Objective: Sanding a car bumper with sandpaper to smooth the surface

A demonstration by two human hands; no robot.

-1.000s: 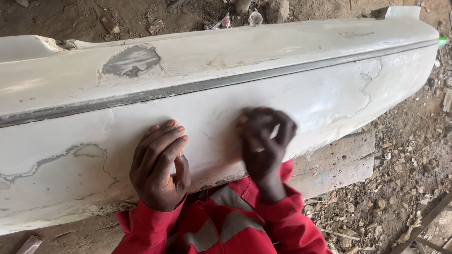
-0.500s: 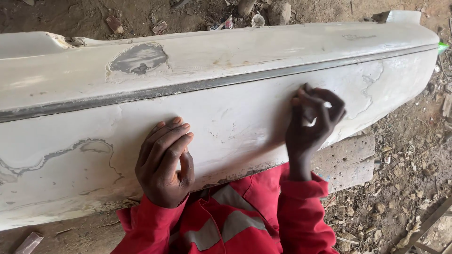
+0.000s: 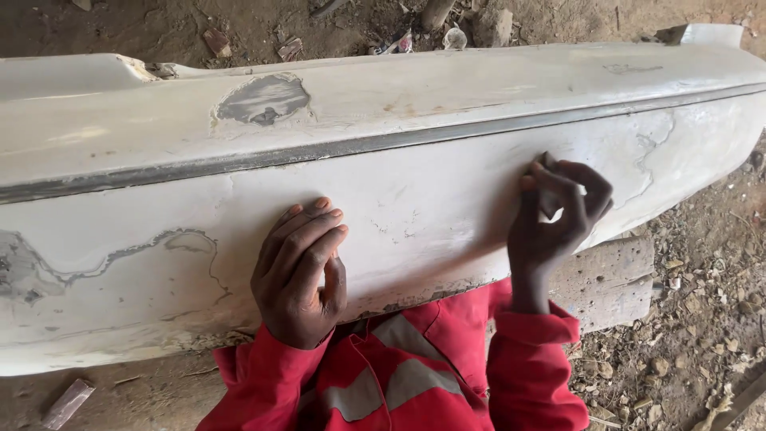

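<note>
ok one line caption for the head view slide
Left hand braces a white car bumper while right hand presses a small pad against it.

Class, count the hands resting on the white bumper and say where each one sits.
2. The left hand lies flat on the white bumper near its lower middle; the right hand presses a small piece of sandpaper against it further right, below the grey trim strip.

Sleeves: 2, long, bright red, cuffs gathered at wrists.
Garment: red workwear with grey reflective strips.
Hands: 2, bare.
</note>
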